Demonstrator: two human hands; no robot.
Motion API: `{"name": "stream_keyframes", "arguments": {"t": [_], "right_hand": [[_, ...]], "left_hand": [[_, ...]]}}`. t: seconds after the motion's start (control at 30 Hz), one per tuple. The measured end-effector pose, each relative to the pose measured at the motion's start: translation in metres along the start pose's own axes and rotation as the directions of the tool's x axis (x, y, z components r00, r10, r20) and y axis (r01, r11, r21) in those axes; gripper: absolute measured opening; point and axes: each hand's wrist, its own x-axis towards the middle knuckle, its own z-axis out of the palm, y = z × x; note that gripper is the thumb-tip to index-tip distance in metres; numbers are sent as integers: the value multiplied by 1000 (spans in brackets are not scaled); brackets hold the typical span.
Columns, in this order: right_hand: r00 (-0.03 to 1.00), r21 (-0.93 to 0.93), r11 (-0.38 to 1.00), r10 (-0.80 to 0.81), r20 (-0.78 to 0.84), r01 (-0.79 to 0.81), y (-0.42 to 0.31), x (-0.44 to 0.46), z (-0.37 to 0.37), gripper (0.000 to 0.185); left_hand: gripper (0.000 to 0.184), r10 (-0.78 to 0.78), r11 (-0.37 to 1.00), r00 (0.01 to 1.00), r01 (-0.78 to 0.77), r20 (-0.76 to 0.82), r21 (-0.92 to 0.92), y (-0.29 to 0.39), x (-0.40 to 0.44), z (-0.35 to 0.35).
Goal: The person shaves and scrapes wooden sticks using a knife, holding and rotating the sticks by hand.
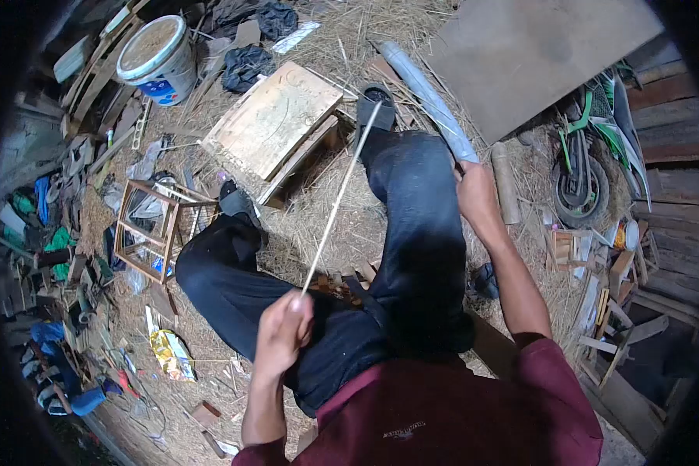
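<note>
My left hand [282, 332] is closed around the lower end of a thin, pale wooden stick [338, 200]. The stick slants up and away over the straw floor, and its far end overlaps my dark sandal [376, 109]. Beside my right knee, my right hand [477, 198] has its fingers curled closed. It meets the near end of a long grey-blue tube [431, 97]; a small dark piece shows at the fingers, and I cannot tell what it grips. A low wooden box [276, 124] with a pale top stands between my feet.
A small wooden frame [168, 225] and a white bucket [157, 60] are on the left. A large brown board [532, 62] leans near a green-and-white motorbike [590, 147] on the right. Wood scraps [617, 326] and a yellow packet [171, 355] lie about.
</note>
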Motion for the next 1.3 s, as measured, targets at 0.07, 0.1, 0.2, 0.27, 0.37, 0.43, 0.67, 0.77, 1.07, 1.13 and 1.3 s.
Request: {"name": "stream_keyframes", "arguments": {"t": [0.07,0.1,0.2,0.27,0.37,0.43,0.67,0.77,1.07,1.13,1.3], "right_hand": [[997,25,997,-67,-43,68,-8,-10,7,10],[986,47,986,-161,-33,162,-17,-15,6,9],[940,-37,953,-289,183,300,-57,-27,-4,10],[877,-114,897,-382,291,428,-68,-27,1,12],[816,-128,849,-435,382,512,-78,-22,9,15],[793,-138,843,-415,447,520,-91,-21,0,17],[805,-130,859,-398,440,496,-83,-16,6,18],[830,-146,876,-367,420,460,-79,-17,6,19],[863,-159,874,-398,312,460,-63,-22,4,14],[865,-158,871,-409,291,466,-61,-23,2,14],[898,-208,889,-349,267,407,-56,-22,2,13]], "left_hand": [[31,2,997,1000,-4,26,73,5,33,24],[31,30,998,999,-33,36,61,4,49,34],[31,139,970,990,-139,12,200,3,92,53],[31,195,949,981,-191,8,252,2,111,57],[30,211,927,977,-196,-13,319,5,125,60],[29,245,880,969,-212,-22,425,4,130,60],[29,248,864,969,-226,10,450,4,115,59],[29,206,892,978,-206,43,401,-3,98,49],[29,94,926,995,-96,23,365,-5,52,37],[30,84,925,996,-89,29,371,-3,44,36],[30,58,923,998,-66,32,379,-5,30,33]]}}
